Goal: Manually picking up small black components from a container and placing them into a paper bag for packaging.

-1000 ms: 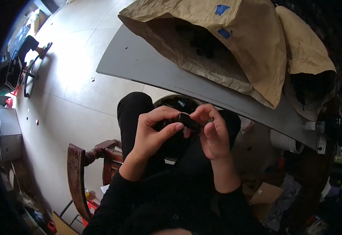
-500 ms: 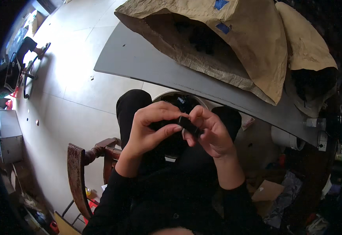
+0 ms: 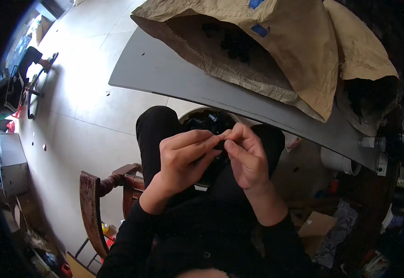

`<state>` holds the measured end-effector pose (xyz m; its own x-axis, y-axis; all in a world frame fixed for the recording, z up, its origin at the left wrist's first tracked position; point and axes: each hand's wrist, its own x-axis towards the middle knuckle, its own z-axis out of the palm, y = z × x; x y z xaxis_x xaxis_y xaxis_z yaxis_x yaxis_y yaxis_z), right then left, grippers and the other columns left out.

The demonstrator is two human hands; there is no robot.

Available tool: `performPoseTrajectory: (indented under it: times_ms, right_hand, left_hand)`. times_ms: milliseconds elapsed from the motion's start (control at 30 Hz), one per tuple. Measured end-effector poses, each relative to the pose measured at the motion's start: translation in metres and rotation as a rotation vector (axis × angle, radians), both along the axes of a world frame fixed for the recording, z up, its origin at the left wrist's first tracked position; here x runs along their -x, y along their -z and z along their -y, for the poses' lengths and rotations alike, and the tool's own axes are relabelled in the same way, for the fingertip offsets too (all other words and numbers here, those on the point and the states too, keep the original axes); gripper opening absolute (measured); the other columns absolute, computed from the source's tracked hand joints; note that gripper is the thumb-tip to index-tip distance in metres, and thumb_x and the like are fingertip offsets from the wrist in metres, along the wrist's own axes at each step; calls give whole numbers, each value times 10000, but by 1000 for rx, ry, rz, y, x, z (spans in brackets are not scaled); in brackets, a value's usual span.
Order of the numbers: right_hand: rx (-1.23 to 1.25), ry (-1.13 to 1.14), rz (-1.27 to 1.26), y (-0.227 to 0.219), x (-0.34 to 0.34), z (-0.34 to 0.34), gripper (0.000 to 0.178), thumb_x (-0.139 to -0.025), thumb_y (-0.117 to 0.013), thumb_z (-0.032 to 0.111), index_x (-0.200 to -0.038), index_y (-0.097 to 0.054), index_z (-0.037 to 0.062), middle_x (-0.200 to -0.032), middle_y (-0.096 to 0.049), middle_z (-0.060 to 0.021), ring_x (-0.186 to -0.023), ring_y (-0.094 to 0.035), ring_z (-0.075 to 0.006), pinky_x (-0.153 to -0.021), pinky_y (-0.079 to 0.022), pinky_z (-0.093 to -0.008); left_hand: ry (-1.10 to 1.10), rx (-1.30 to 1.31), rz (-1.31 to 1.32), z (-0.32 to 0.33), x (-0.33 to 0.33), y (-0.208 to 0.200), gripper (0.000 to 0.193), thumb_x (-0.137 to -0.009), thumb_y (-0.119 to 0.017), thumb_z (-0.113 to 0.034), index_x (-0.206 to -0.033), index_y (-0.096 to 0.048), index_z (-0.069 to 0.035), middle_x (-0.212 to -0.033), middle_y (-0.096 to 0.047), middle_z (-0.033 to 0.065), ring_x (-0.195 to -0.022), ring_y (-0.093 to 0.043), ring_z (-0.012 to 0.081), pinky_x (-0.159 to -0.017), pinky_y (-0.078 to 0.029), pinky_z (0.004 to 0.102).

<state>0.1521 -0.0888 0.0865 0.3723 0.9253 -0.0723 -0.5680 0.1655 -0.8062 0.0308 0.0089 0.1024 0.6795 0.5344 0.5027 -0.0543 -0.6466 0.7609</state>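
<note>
Pale, smooth tiled floor (image 3: 95,118), lit from far left. Left to right from where I stand: scuffed brown turned-wood chair (image 3: 89,199); left hand (image 3: 186,155), thumb and fingers clamped on a small black piece (image 3: 220,144) over the lap, mostly hidden between fingertips. Looks light, stiff, maybe slick; edges seem the best pinch. Round pale-rimmed bucket (image 3: 187,114) with glossy dark bits behind. Right hand (image 3: 246,157), thumb and fingertips bunched against the piece; can't tell if gripping. Flat grey surface (image 3: 267,107), creased tan paper sack (image 3: 299,51) on top.
</note>
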Motion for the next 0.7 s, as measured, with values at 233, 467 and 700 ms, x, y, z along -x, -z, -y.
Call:
performPoseTrajectory:
  times_ms: [233, 467, 700]
  right_hand:
    - [236, -302, -225, -13, -15, 1, 119, -886, -501, 166, -890, -475, 49, -830, -504, -12, -741, -495, -68, -661, -400, -203]
    - [53, -190, -118, -8, 3, 2, 429, -857, -488, 473, -961, -475, 57, -727, -522, -3, -560, -477, -58, -493, -381, -181]
    - [142, -448, 120, -14, -7, 9, 263, -865, -541, 261, -978, -502, 27, -781, -542, 1, -569, -467, -46, -490, -355, -168]
  left_hand:
    - [225, 255, 43, -12, 2, 7, 330, -615, -734, -72, -917, -637, 18, -806, -619, 132, -740, -614, 227, -639, -474, 287]
    - [127, 179, 199, -11, 4, 11, 293, -569, -771, -113, -798, -635, 9, -668, -602, 94, -598, -595, 191, -536, -450, 239]
    - [323, 174, 108, -17, 14, 9, 250, -570, -769, -116, -752, -638, -5, -666, -579, 72, -573, -580, 190, -507, -450, 254]
